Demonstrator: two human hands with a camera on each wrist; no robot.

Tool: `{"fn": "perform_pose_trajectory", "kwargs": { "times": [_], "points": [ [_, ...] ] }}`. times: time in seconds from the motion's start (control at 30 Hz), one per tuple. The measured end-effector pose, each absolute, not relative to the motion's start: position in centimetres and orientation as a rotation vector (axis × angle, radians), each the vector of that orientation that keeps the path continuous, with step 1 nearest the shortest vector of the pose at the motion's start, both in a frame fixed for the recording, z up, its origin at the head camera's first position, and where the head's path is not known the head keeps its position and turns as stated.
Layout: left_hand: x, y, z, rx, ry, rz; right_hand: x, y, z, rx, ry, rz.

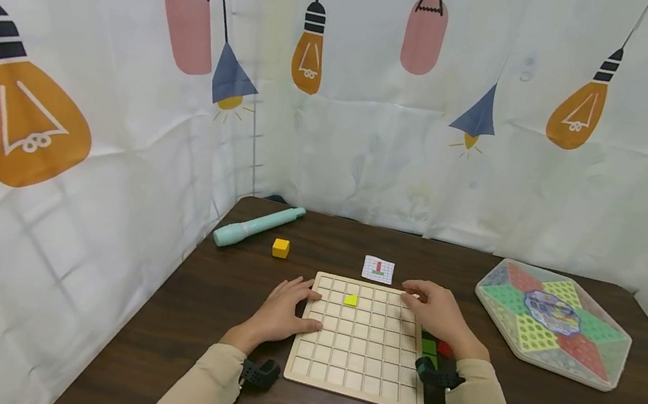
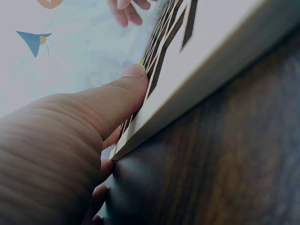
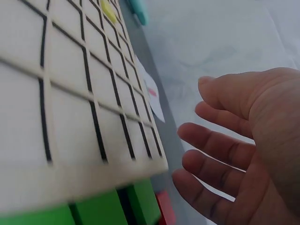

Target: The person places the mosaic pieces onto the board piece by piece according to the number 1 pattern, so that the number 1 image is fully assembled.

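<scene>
A pale wooden grid board point(image 1: 353, 393) lies on the dark table, with a small yellow piece point(image 1: 350, 300) in one of its upper squares. My left hand point(image 1: 276, 312) rests at the board's left edge. Its thumb point(image 2: 117, 96) and a finger touch the top, while other fingers sit beside the edge. Above the upper right corner is my right hand point(image 3: 234, 154), its fingers loosely bent and nothing between them. Green blocks point(image 1: 429, 348) and a red block point(image 1: 444, 349) stand along the board's right side, partly hidden by my right wrist.
Beyond the board lies a small printed grid card point(image 1: 378, 270) with a red and green figure. A yellow cube point(image 1: 280, 248) and a mint-coloured tube point(image 1: 258, 227) are at the back left. On the right sits a hexagonal game box point(image 1: 555, 323). A patterned curtain point(image 1: 358, 150) hangs behind the table.
</scene>
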State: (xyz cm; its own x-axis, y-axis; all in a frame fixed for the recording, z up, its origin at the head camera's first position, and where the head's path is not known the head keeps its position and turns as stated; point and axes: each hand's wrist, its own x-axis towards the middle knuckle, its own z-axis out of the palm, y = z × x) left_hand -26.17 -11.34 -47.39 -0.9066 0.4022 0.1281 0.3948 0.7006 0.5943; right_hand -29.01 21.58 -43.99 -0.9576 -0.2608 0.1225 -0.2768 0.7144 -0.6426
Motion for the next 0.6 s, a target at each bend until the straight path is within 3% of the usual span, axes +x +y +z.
{"fn": "perform_pose_trajectory", "kwargs": {
  "times": [0.6],
  "points": [
    [-26.3, -11.3, -47.3, 0.678, 2.885, 1.007, -28.2, 27.7, -43.6, 0.339, -2.906, 1.005]
  ]
}}
